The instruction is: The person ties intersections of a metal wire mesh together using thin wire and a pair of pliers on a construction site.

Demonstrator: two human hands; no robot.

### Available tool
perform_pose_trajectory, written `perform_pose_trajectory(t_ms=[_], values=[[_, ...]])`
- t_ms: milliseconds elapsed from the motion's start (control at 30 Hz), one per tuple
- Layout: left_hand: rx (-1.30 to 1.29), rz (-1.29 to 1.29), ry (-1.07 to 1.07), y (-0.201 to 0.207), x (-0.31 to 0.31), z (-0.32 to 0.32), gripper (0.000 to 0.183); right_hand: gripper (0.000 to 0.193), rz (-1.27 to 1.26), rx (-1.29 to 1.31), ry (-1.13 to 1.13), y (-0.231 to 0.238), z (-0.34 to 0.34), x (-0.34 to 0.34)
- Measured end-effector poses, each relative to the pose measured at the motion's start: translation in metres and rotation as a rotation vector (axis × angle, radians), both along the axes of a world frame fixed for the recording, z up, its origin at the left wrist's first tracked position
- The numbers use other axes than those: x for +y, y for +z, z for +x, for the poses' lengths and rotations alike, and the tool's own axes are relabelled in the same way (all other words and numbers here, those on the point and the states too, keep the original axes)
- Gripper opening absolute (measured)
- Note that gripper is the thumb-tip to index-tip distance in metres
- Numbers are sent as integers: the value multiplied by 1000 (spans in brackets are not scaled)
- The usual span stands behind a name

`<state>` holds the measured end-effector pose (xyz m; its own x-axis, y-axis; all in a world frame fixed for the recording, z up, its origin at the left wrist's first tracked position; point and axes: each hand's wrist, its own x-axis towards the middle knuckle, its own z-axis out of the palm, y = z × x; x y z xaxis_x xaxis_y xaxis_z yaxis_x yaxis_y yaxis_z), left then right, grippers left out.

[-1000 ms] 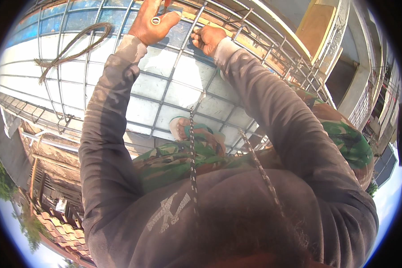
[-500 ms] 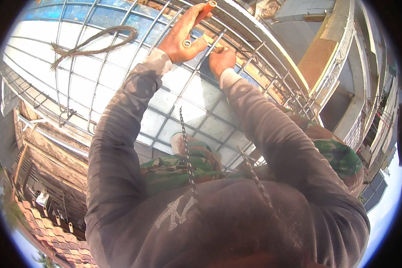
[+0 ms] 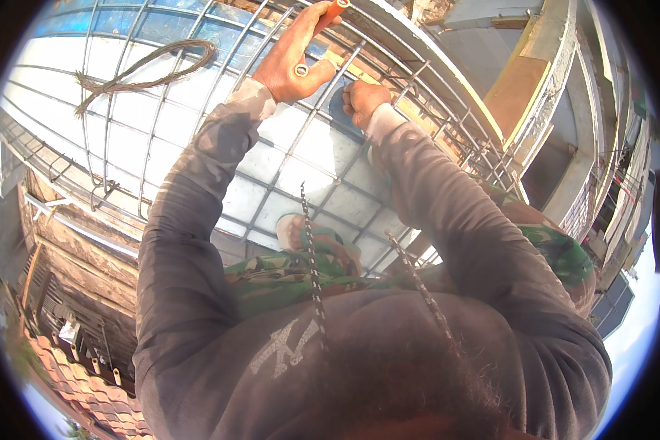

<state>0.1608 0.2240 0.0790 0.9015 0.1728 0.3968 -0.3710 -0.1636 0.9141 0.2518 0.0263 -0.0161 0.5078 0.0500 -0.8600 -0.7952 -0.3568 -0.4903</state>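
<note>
Head view, looking down over a grey long-sleeved torso onto a grid of grey steel reinforcing bars [image 3: 220,158] that is lying over pale formwork panels [image 3: 161,110]; no container is showing in this view. The left hand [image 3: 293,59] is reaching to the upper middle of the grid, its fingers [image 3: 304,33] clenching around an orange-handled metal tying tool [image 3: 331,10]; the orange handle is sticking out above the fingertips toward the top edge, and a small metal ring end [image 3: 300,70] of the tool is showing below the palm, just above a bar. The right hand [image 3: 361,99] is sitting just beside and below the left, its fingers curling closed on a bar crossing of the grid, pressing against the steel; whether a wire is pinched between them cannot be told. A loose coil of thin brownish tie wire [image 3: 143,70] is lying on the grid well apart to the left of both hands. The grid is ending at a curved pale concrete edge [image 3: 447,70] to the upper right, and to the lower left it is dropping off beyond a rim of bars [image 3: 73,191] toward roofs far below. Open bays of the grid are spreading between the hands and the coil. Two speckled cords [image 3: 312,257] are hanging from the chest.
</note>
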Motion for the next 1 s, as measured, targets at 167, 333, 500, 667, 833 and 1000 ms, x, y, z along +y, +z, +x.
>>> perform_pose_trajectory(t_ms=[167, 333, 500, 667, 833, 1000], values=[[117, 3, 44, 6, -2, -5, 94, 14, -46, -415, 579, -33, 2, -2], [70, -76, 57, 14, 6, 4, 81, 12, -396, -397, 187, -2, -10, 23], [177, 24, 89, 25, 10, 7, 84, 14, -379, -391, 381, 40, -8, 32], [206, 11, 119, 43, 8, -1, 87, 8, -710, -862, 2127, 77, 9, 36], [216, -47, 63, 54, 10, -5, 95, 3, -265, 151, 820, 67, 35, 44], [239, 2, 3, 48, 13, -3, 101, 12, -167, -145, 1628, 48, 49, 38]])
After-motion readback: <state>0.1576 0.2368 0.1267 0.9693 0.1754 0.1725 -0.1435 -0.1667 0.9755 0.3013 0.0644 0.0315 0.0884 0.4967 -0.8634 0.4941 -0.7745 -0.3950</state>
